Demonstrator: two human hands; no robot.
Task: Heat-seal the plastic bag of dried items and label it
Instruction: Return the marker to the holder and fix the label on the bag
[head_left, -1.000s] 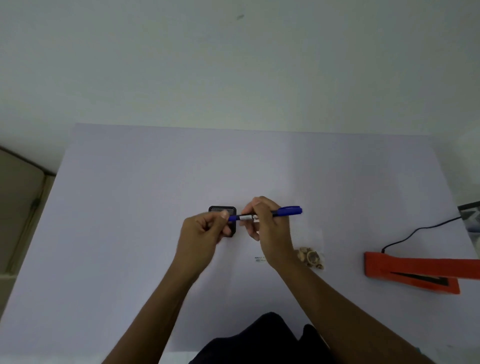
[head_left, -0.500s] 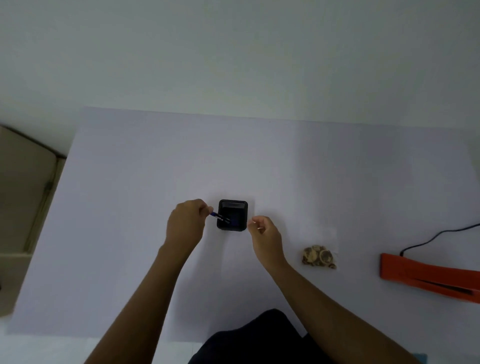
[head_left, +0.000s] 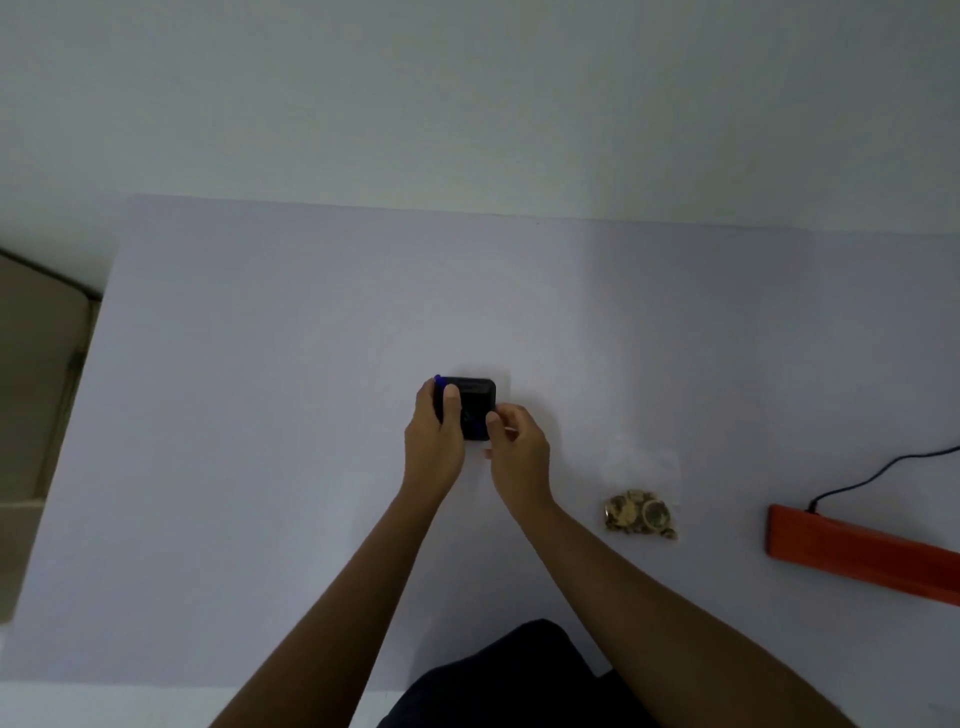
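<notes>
The clear plastic bag (head_left: 644, 462) lies flat right of centre on the table, with dried pieces (head_left: 640, 513) bunched at its near end. A small black holder (head_left: 475, 408) stands mid-table between my hands. My left hand (head_left: 435, 436) wraps its left side, thumb on top, and grips a blue pen (head_left: 438, 379) whose end pokes out above the fingers. My right hand (head_left: 517, 449) has its fingers curled at the holder's near right corner, thumb against its edge. A small pale bit shows at those fingers; what it is cannot be made out.
An orange heat sealer (head_left: 857, 551) lies at the right edge, with a black cord (head_left: 883, 470) running off to the right. The pale table (head_left: 260, 415) meets a white wall at the back. A beige surface (head_left: 31, 395) stands left of the table.
The pen went from both hands into my left hand alone. Both hands then closed in on the black holder, which has shifted slightly away from me.
</notes>
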